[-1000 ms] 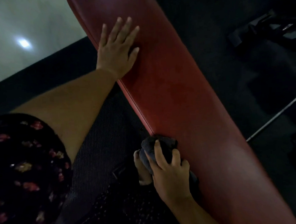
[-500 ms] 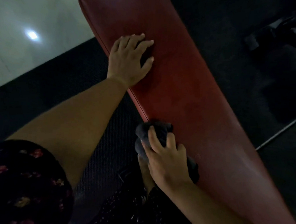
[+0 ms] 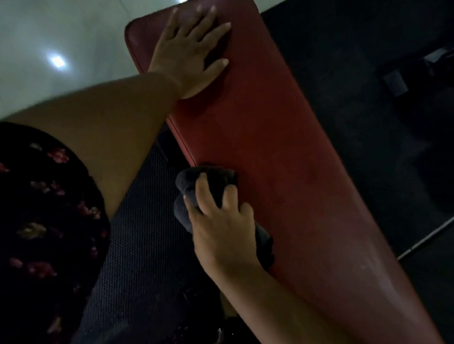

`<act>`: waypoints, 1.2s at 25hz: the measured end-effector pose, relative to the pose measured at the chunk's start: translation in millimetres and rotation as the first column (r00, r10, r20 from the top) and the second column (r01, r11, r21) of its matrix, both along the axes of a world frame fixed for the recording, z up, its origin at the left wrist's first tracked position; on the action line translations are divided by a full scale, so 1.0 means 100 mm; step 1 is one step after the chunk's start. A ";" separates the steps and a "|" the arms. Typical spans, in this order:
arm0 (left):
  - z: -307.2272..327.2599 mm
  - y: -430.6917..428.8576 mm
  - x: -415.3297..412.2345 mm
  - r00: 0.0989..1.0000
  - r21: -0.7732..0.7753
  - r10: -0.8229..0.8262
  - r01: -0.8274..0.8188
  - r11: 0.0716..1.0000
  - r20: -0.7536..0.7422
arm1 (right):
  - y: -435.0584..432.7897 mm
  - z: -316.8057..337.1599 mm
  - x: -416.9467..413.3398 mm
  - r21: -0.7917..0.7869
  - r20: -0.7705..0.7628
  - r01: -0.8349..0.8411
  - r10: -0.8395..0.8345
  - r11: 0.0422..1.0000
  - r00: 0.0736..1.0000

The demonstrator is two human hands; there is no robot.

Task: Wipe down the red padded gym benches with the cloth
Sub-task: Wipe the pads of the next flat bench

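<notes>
Fingers of the right hand curled round the one dark cloth I could count, pressing it on the left edge of the single red bench. I saw the left hand flat near the far end, fingers spread apart.

The long red padded bench lies diagonally; the bunched dark grey cloth sits on its edge under the right hand fingers.

We look down on a red padded bench running from twelve o'clock to five o'clock over a dark floor mat. Our left hand lies flat on its pad at twelve o'clock. A dark cloth, gripped in our right hand, sits against its left edge near centre.
</notes>
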State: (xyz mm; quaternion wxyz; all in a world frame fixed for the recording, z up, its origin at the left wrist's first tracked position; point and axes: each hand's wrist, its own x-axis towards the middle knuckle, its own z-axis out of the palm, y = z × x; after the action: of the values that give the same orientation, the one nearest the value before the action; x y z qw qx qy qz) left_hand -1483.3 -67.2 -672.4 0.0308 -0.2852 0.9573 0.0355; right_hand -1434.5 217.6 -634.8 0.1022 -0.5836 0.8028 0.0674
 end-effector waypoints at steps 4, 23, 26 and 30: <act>-0.06 0.00 0.01 0.999 0.036 0.017 -0.016 0.999 -0.041 | 0.25 0.05 0.01 0.028 0.055 -0.023 0.021 0.999 0.998; -0.11 -0.04 0.05 0.992 0.064 -0.023 0.031 0.997 -0.124 | -1.19 0.03 -0.01 0.204 0.057 -0.295 0.289 0.934 0.956; -0.13 -0.02 0.04 0.993 0.067 -0.020 0.028 0.997 -0.119 | -0.88 -0.03 -0.05 0.138 0.087 -0.093 0.081 0.986 0.993; -0.09 -0.02 0.04 0.995 0.066 -0.009 0.016 0.998 -0.097 | -0.38 -0.05 -0.19 -0.014 0.183 -0.089 0.090 0.996 0.979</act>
State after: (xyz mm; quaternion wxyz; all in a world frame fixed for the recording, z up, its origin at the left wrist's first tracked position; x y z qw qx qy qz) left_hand -1478.9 -68.7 -681.8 -0.0058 -0.2760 0.9577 0.0810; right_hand -1453.8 179.7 -640.0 0.1710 -0.6230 0.7632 0.0154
